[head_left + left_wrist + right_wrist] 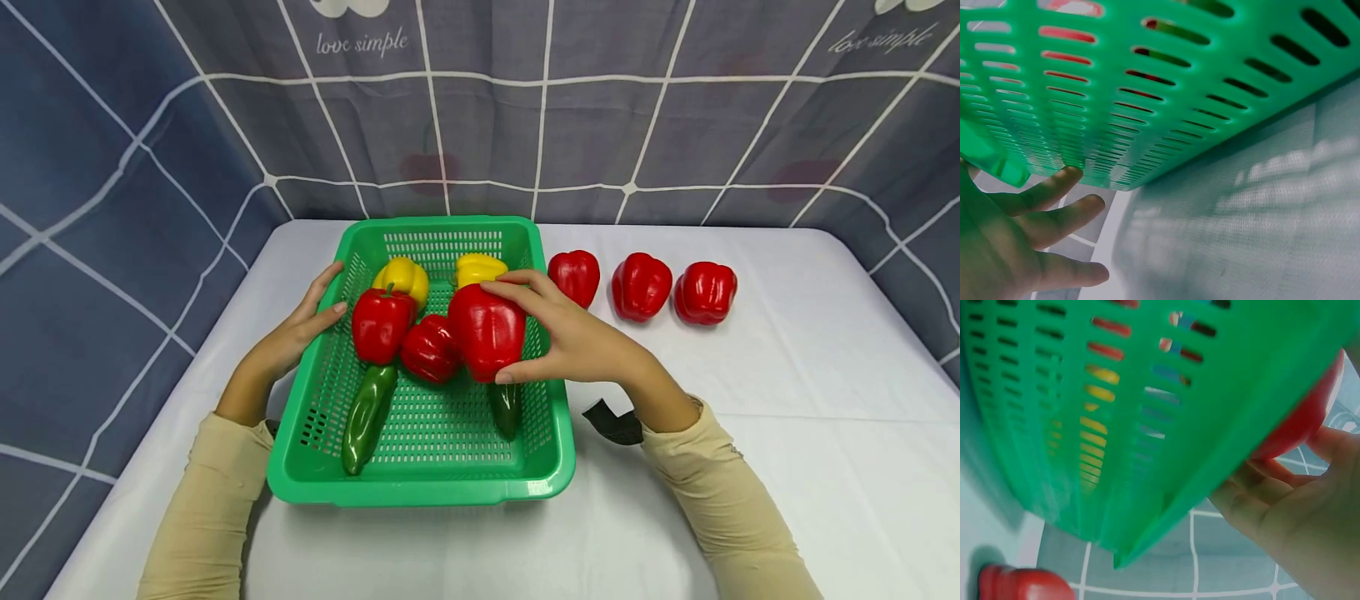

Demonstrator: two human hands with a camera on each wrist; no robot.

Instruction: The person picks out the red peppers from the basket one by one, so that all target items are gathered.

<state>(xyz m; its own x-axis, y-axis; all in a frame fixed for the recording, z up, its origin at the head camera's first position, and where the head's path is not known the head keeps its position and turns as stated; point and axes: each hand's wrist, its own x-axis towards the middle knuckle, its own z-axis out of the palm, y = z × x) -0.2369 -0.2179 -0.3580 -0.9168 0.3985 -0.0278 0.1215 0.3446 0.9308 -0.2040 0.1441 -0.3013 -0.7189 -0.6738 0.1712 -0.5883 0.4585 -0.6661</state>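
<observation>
My right hand (581,333) grips a large red bell pepper (487,332), thumb below and fingers over its top, above the right side of a green plastic basket (420,493). In the right wrist view the basket wall partly hides this pepper (1300,422). At the basket's left rim rests my left hand (292,337); its fingers (1063,225) extend straight along the outer side in the left wrist view. Inside lie two red bell peppers (383,325) (431,348), two yellow peppers (405,279) (478,268) and two long green peppers (369,419) (506,410), one partly under the held pepper.
Three red bell peppers (574,277) (641,287) (705,293) stand in a row on the white table (810,467), right of the basket. A dark strap end (613,422) hangs by the right wrist. Grey gridded cloth (487,125) encloses the back and sides.
</observation>
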